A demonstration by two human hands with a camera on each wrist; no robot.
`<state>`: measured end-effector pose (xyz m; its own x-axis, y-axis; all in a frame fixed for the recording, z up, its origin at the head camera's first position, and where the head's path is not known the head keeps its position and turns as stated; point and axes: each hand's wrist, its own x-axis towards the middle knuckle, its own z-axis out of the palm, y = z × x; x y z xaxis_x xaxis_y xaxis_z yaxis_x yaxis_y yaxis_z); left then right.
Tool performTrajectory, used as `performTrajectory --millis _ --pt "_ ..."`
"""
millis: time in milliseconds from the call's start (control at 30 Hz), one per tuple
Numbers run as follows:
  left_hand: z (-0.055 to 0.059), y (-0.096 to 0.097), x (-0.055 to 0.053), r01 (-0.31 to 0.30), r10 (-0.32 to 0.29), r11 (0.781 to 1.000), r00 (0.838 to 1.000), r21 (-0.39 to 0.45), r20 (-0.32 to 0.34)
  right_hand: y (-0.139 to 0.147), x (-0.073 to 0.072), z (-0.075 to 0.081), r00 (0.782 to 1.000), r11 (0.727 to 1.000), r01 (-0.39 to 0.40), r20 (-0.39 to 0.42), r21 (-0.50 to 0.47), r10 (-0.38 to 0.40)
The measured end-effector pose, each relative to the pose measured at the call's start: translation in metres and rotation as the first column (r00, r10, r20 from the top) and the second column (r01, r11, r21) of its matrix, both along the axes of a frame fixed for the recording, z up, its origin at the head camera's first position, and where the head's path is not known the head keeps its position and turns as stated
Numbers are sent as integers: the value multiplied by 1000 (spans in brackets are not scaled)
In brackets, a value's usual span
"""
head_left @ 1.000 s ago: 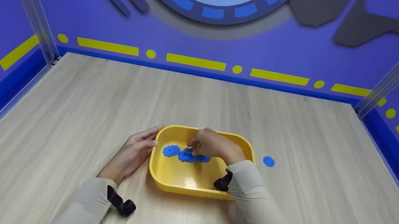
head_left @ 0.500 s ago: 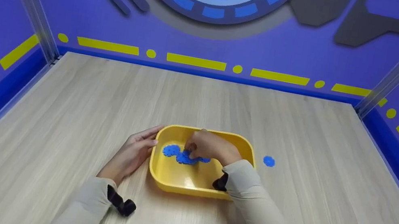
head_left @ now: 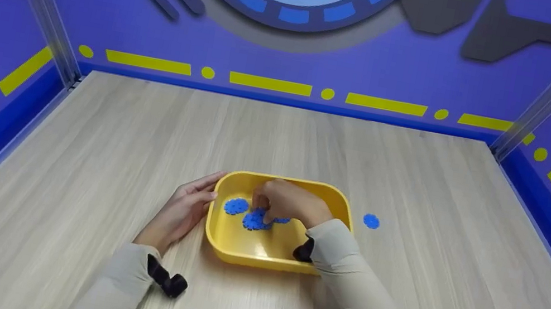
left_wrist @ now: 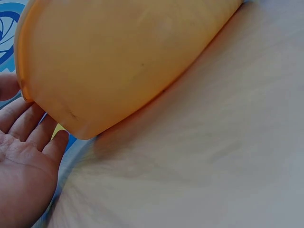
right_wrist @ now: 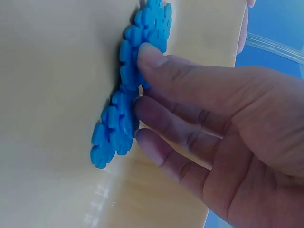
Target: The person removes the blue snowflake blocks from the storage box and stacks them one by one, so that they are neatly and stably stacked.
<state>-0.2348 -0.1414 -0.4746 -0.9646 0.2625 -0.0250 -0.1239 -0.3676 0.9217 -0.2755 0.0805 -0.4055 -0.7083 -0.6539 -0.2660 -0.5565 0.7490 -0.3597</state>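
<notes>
A yellow plastic bin [head_left: 257, 260] stands on the table, and in it lie several blue notched discs shaped like snowflakes [head_left: 236, 206]. My left hand [head_left: 184, 212] rests against the bin's left outer side, fingers fairly straight and thumb tip at the rim. In the left wrist view the fingers [left_wrist: 35, 121] lie by the bin's outer wall. My right hand [head_left: 292, 203] reaches inside, fingers curled downward. The right wrist view shows its thumb and fingertips pinching at the overlapping row of blue discs [right_wrist: 126, 85]; the index fingertip is hidden behind the thumb.
One more blue disc [head_left: 371, 221] lies on the wooden table [head_left: 442, 206] to the right of the bin. Blue-purple walls [head_left: 325, 67] with yellow markings enclose the table at the back and both sides. A black wrist camera [head_left: 168, 278] sits on the left sleeve.
My right hand has shifted slightly left within the bin, and the discs under its fingertips have slid a little left and nearer, away from the far-left disc. The left hand stays put.
</notes>
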Motion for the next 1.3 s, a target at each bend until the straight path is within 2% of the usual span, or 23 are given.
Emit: performTrajectory --millis 300,600,1000,1300 --pt "0 1 0 -14 14 1000 1000 -3 11 5 0 2 1000 1000 -5 -8 -4 5" --pt "-1 1 1 -21 21 1000 1000 0 20 8 0 9 999 1000 26 38 -7 -26" --pt "-2 1 0 -21 20 1000 1000 20 21 17 -1 17 998 997 -64 20 -34 65" --pt "-1 1 0 -30 30 1000 999 2 9 26 0 29 999 996 -46 19 -79 47"
